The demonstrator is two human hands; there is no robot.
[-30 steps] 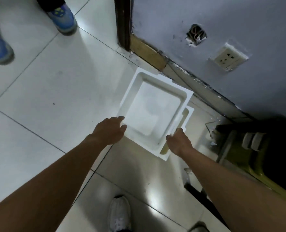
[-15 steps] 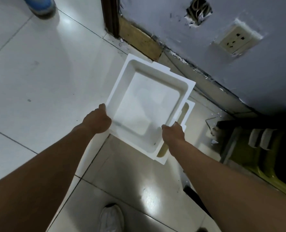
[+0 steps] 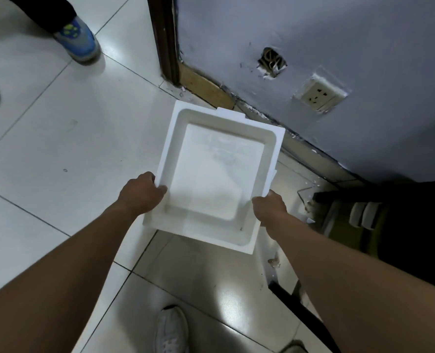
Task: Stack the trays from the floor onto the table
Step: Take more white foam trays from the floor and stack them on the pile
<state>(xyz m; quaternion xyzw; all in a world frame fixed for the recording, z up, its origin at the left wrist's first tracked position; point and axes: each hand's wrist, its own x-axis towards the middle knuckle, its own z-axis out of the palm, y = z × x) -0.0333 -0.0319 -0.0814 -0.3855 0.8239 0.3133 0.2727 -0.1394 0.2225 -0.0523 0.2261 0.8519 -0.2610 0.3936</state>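
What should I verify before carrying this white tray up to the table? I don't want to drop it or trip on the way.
1. Left hand grips the white tray at its left rim: ok.
2. Right hand grips the right rim: ok.
3. Tray is empty, nothing to spill: ok.
4. Second tray underneath is left behind, not stuck: cannot tell; only a sliver shows.
5. Another person's blue shoe is well away on the floor: ok.
6. Table has room: cannot tell; no tabletop is in view.

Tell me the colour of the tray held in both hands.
Plain white tray, no pattern; seen best in the head view.
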